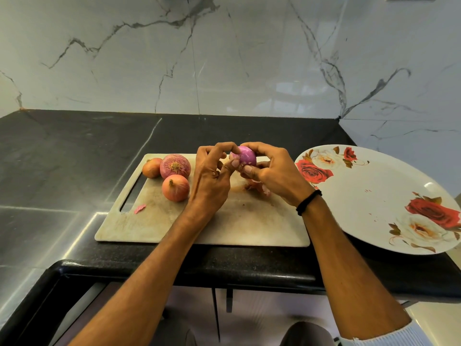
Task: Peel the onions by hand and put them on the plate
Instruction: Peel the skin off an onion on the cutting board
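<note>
Peeling step in progress. The right hand cradles the held onion just above the far edge of the cutting board, fingers curled round it, while the left hand pinches its left side between thumb and forefinger. Any clinging skin is probably best lifted at root or tip and drawn off in strips, rotating the bulb to expose missed patches. The onion appears glossy purple and largely bare. Papery scraps lie beneath. Three unpeeled onions sit at the board's left, and the plate, to the right, holds none.
</note>
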`<state>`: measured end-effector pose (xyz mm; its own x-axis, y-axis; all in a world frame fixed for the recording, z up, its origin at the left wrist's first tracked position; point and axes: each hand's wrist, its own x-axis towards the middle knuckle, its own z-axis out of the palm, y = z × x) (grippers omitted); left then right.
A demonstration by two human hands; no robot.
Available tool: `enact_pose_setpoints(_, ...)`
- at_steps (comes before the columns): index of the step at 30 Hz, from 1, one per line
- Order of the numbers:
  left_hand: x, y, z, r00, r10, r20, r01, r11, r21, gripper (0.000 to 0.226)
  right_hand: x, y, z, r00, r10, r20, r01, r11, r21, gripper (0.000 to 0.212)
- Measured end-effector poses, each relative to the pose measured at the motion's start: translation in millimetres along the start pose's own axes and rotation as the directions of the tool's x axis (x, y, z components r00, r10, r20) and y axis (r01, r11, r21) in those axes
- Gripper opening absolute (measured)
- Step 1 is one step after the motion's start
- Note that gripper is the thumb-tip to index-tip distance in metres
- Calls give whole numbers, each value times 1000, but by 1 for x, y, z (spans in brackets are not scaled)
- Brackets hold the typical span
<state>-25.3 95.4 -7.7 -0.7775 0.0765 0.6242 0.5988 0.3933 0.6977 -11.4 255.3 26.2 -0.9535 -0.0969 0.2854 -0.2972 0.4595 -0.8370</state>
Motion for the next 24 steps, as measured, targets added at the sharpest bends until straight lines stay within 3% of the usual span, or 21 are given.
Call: enact_pose_setpoints(24,-1,-2,-2,992,88,-90,-87,996,6,11,0,-1,1,1000,20,-8,-19,992,123,47)
